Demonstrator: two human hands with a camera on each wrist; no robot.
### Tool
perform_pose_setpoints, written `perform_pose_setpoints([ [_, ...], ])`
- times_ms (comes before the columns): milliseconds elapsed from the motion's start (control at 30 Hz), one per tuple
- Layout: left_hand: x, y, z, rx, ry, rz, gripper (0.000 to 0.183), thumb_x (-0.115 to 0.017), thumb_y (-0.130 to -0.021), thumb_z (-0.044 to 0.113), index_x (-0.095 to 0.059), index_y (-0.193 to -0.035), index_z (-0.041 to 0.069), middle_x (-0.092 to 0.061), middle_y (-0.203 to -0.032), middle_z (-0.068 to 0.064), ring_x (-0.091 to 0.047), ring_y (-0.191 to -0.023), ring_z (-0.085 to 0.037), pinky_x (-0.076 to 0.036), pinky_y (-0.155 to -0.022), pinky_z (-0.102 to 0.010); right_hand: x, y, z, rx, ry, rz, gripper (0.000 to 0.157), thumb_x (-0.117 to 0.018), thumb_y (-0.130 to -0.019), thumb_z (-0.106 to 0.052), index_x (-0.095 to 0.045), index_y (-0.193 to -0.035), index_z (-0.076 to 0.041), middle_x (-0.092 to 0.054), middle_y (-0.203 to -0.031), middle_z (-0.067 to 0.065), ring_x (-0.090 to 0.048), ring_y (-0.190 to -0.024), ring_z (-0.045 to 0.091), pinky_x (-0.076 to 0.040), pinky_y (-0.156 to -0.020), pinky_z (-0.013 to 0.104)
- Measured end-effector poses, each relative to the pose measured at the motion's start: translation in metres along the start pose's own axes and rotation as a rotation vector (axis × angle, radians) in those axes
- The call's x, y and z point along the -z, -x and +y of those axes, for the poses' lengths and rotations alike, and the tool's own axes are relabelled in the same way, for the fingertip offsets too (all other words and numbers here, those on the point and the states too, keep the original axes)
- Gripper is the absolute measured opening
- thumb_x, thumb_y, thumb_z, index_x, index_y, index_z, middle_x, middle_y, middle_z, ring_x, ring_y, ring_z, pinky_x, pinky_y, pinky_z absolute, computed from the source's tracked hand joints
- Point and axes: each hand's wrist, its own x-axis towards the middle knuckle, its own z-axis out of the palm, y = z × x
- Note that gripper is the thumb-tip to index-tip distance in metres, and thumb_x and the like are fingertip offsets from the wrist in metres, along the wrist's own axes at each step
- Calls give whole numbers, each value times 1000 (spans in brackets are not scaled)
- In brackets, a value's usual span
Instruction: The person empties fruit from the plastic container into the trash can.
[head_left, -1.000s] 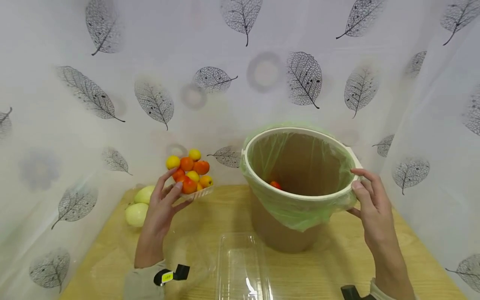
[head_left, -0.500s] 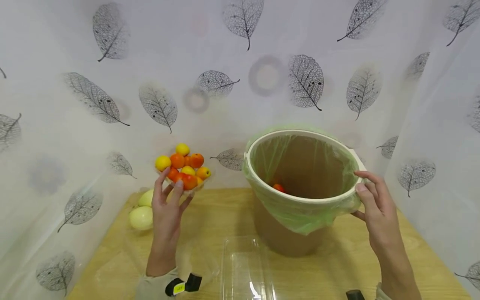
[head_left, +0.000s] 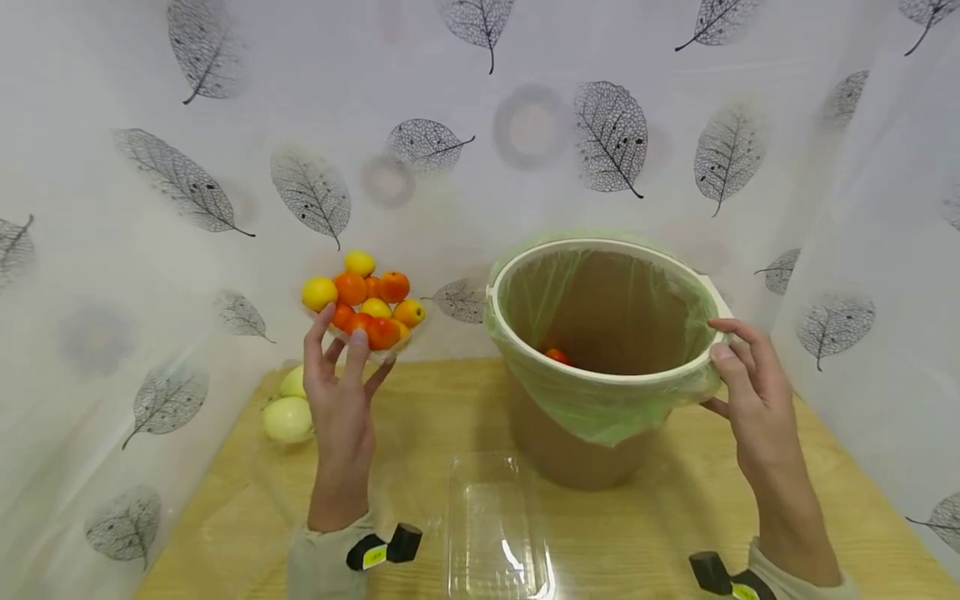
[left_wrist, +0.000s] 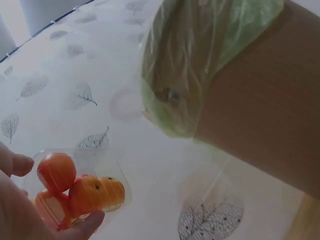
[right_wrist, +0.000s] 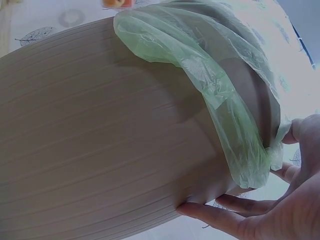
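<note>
Fruit tray [head_left: 408,343]. Head view: held up in the left hand [head_left: 341,408], thumb and fingers at its near edge. Open gap between tray and the left rim of the bin [head_left: 585,462]; right hand [head_left: 757,387] gripping the rim's right side. Transparent box [head_left: 487,533] on the tabletop [head_left: 637,542], near the bin's front. Against a second ago, tray higher relative to the rim; right grip unchanged. Left wrist: tray apart from green liner [left_wrist: 175,107]. Right wrist: fingertips [right_wrist: 187,207] against bin wall.
</note>
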Motion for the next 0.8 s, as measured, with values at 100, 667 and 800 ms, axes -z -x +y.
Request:
perform_pose_setpoints([
  [100,-11,-5,8,-42,3,-12,53,-64,-91,20,-44,-140,22,-33,-135,-12,-47,-114,-29,-52,-82,-50,-1,-1,0,-1,7,2,40,-46,-100,-20,-42,-138,-8,-42,-132,20,-52,-106,21,-55,-65,23],
  [667,-94,-1,20,-310,-168,-85,46,-60,-91,0,-49,-135,6,-39,-138,-6,-42,-123,-23,-41,-100,-39,-1,-1,1,3,4,0,40,-45,-101,-20,-42,-139,-9,-42,-132,19,-52,-108,20,-54,-65,22],
  [800,-103,1,12,-373,-193,-89,45,-63,-88,-2,-52,-131,2,-35,-138,-13,-45,-121,-28,-45,-97,-41,-2,-1,1,3,-2,-4,40,-45,-101,-20,-42,-139,-8,-41,-131,20,-53,-107,20,-55,-65,22],
])
